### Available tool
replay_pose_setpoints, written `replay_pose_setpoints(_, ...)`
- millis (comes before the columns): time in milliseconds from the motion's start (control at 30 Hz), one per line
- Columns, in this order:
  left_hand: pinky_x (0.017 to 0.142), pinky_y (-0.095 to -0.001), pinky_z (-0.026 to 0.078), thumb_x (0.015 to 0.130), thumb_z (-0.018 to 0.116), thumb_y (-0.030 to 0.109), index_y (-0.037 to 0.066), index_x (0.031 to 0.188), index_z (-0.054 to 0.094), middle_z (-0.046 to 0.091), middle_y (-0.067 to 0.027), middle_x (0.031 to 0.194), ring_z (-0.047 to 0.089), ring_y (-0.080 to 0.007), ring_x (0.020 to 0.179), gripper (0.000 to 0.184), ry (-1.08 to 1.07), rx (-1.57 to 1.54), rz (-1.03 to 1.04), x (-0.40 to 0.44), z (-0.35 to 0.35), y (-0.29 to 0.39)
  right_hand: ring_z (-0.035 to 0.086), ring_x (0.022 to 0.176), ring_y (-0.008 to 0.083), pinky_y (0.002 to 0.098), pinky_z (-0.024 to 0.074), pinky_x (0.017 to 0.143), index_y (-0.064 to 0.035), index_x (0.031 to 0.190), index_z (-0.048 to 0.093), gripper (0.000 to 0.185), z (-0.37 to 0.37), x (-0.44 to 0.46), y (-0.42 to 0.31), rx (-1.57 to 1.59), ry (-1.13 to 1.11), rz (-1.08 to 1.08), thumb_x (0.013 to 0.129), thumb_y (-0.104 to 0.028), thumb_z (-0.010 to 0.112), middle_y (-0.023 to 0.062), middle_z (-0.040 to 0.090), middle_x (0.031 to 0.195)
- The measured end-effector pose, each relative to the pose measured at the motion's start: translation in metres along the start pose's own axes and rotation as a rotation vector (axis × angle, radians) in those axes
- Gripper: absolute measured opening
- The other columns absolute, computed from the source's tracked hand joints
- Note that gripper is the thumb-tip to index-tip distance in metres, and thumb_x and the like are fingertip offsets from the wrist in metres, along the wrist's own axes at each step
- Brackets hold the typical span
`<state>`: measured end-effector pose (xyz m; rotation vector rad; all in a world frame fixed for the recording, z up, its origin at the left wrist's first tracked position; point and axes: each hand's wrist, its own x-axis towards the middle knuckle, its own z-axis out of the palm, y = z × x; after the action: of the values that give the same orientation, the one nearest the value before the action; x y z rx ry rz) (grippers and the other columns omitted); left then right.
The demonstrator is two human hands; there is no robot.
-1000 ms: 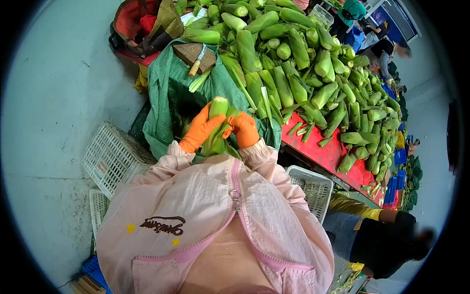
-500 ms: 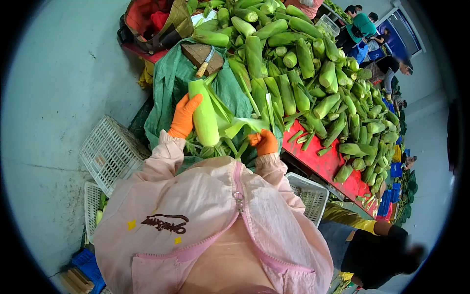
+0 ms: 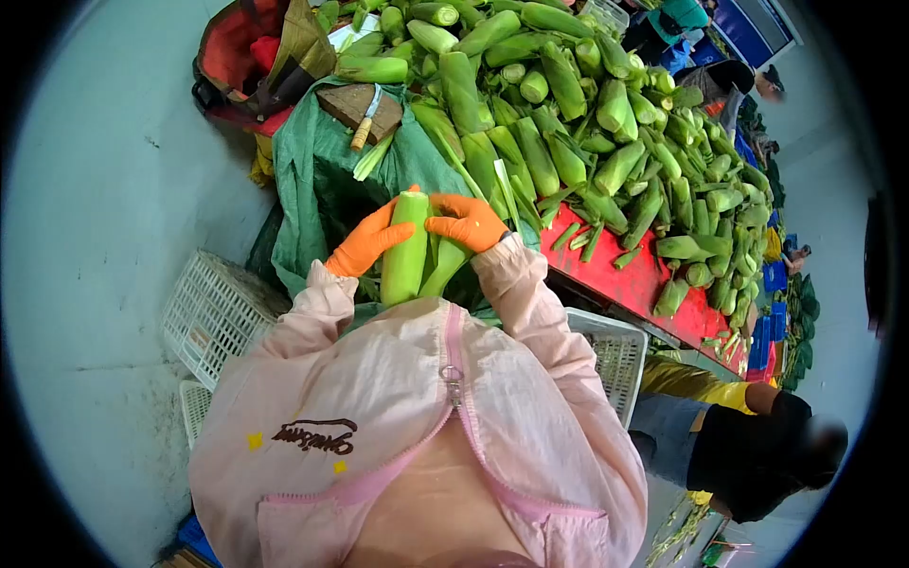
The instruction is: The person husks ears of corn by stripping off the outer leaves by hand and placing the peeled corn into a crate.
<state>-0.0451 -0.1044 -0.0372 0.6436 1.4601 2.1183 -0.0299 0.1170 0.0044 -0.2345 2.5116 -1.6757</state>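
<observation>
Corn (image 3: 403,260) is at 12 o'clock from jacket (image 3: 379,388), L hand (image 3: 367,243) grip wrapped round its 9 o'clock side; R hand (image 3: 469,223) at its 2 o'clock edge, can't tell if pinching leaf (image 3: 445,268). Prob. light, stiff, a bit slick, not v. fragile; best held mid-body, bendy leaf near its top.

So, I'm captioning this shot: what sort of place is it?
Probably a produce-packing workroom: corn in husks heaped on a red table, white plastic crates nearby, and an ear between the gloved hands.
</observation>
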Motion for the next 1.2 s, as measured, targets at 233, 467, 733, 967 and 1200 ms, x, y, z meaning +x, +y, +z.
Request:
replay_pose_setpoints(233,0.109,-0.0283,0.03,0.097,0.057,0.025,0.001,0.149,0.028,0.041,-0.0075,0.145,0.04,-0.0153,0.13,0.064,0.023,-0.044,0.043,-0.004,0.009,0.005,0.057,0.061,0.0112,0.0272,0.0456,0.057,-0.0002,0.086,0.066,0.013,0.022,0.0,0.01,0.479,-0.036,0.155,0.083,-0.013,0.067,0.0035,0.064,0.075)
replay_pose_setpoints(467,0.1,-0.0263,0.039,0.097,0.058,0.024,0.002,0.144,0.038,0.052,-0.0069,0.134,0.051,-0.0141,0.118,0.055,0.383,0.273,0.176,-0.008,0.022,-0.017,0.058,0.064,0.0114,0.0267,0.0465,0.059,0.0007,0.086,0.064,0.012,0.038,-0.008,0.005,0.784,0.14,0.147,0.085,-0.011,0.066,0.0049,0.065,0.078)
replay_pose_setpoints(733,0.104,-0.0298,0.039,0.086,0.07,0.008,0.001,0.14,0.043,0.054,-0.0096,0.134,0.052,-0.0167,0.121,0.061,0.311,0.064,0.192,-0.012,0.007,-0.004,0.058,0.067,0.011,0.026,0.0462,0.061,-0.0016,0.091,0.067,0.011,0.005,-0.019,0.014,0.758,0.244,0.087,0.085,-0.011,0.065,0.0025,0.064,0.078)
replay_pose_setpoints(967,0.095,-0.0273,0.046,0.078,0.078,0.012,0.005,0.137,0.049,0.062,-0.0074,0.125,0.06,-0.0143,0.109,0.066,0.425,0.397,0.336,-0.01,0.002,0.011,0.065,0.085,0.0143,0.0267,0.0514,0.073,0.0016,0.11,0.061,0.04,0.007,-0.021,0.054,-0.844,0.307,-0.254,0.084,-0.027,0.073,0.0104,0.066,0.105)
replay_pose_setpoints(1200,0.09,-0.03,0.048,0.08,0.078,0.029,0.005,0.139,0.047,0.065,-0.0106,0.114,0.06,-0.0136,0.102,0.07,0.074,0.473,0.078,0.021,0.04,0.01,0.063,0.096,0.0154,0.0285,0.0489,0.086,0.0032,0.126,0.058,0.066,0.007,-0.023,-0.011,0.178,0.163,-0.008,0.077,-0.036,0.078,0.0112,0.067,0.107)
